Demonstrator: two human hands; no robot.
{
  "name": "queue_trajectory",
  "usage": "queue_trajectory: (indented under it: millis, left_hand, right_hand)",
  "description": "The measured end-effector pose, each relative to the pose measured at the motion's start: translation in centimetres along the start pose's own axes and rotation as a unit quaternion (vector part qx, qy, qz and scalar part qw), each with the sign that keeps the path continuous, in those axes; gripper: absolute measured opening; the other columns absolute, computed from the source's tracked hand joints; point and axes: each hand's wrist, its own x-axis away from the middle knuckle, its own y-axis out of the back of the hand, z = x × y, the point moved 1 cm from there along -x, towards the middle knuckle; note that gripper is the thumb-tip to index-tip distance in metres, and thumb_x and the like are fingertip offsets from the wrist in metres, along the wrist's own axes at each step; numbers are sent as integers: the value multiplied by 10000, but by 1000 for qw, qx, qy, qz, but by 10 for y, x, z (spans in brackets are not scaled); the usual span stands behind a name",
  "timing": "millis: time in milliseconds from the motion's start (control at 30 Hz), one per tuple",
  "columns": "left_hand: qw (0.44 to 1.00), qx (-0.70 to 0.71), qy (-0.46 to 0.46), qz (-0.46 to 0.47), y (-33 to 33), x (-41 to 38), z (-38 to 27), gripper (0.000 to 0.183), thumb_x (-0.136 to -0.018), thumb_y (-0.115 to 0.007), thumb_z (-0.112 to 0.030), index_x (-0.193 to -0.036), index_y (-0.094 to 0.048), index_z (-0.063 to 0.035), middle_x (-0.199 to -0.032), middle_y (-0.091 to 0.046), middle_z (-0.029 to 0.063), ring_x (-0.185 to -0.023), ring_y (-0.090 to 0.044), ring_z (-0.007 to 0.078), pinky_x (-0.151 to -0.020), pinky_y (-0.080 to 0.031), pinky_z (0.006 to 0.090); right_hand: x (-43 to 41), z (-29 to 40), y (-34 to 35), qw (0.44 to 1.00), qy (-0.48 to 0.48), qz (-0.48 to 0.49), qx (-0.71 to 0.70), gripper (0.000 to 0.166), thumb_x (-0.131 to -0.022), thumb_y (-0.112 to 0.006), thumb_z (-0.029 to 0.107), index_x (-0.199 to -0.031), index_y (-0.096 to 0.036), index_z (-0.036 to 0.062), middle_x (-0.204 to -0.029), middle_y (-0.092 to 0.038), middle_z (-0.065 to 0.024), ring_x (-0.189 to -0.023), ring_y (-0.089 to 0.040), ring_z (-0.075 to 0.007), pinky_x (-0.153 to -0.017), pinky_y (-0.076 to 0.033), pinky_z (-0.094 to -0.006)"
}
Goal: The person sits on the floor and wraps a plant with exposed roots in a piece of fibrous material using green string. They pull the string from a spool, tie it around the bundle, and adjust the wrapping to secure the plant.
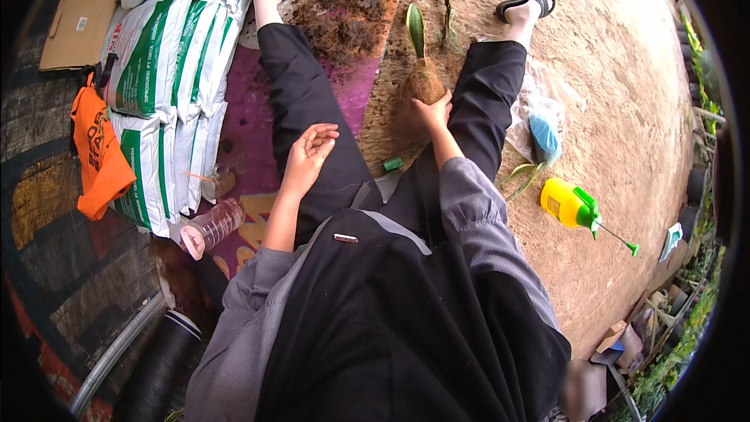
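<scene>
Between my outstretched legs, a ball of brown coconut fibre (423, 83) stands on the ground with one green snake plant leaf (416, 29) rising from it. My right hand (435, 110) rests its fingers and thumb against the near side of the ball. Raised above my left thigh is my left hand (312, 146), its fingers loosely curled and nothing visible in it. A green spool (393, 164) lies on the ground near my lap. Beyond my left knee, loose brown fibre and soil (345, 23) are heaped on a mat and plastic sheet.
Stacked white and green sacks (140, 64), an orange cloth bag (99, 152) and a pink-lidded clear bottle (214, 227) are on the left. On the right lie a clear plastic bag (521, 123), a yellow spray bottle (562, 202) and cut leaves (530, 179). Another long leaf (449, 0) lies ahead.
</scene>
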Motion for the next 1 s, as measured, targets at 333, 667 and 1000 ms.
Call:
queue_trajectory:
  millis: [333, 667, 1000]
  left_hand:
    - [999, -38, -14, -19, -9, 11, -6, 226, -844, -572, -7, -1069, -580, -31, -789, -577, -11, -726, -542, 57, -651, -430, 208]
    - [838, -492, -194, -135, -22, 22, -2, 299, -691, -684, -99, -982, -614, -90, -899, -558, 74, -914, -527, 220, -788, -424, 372]
    - [751, -636, -165, -62, -40, 5, 60, 242, -686, -677, -258, -850, -642, -84, -925, -578, 88, -1066, -483, 245, -1057, -212, 538]
  right_hand:
    - [118, 32, -42, 800, 402, 188, 404, 174, -713, -611, 116, -887, -615, 109, -894, -641, -66, -899, -615, -236, -792, -416, -430]
    - [119, -7, -39, 555, 393, 404, 612, 362, -828, -540, 257, -1185, -600, 239, -1426, -367, 27, -1309, -324, -201, -1002, -245, -492]
    - [115, -25, -40, 576, 335, 419, 616, 506, -785, -618, 256, -1277, -503, 282, -1437, -327, 9, -1351, -234, -237, -1061, -95, -570]
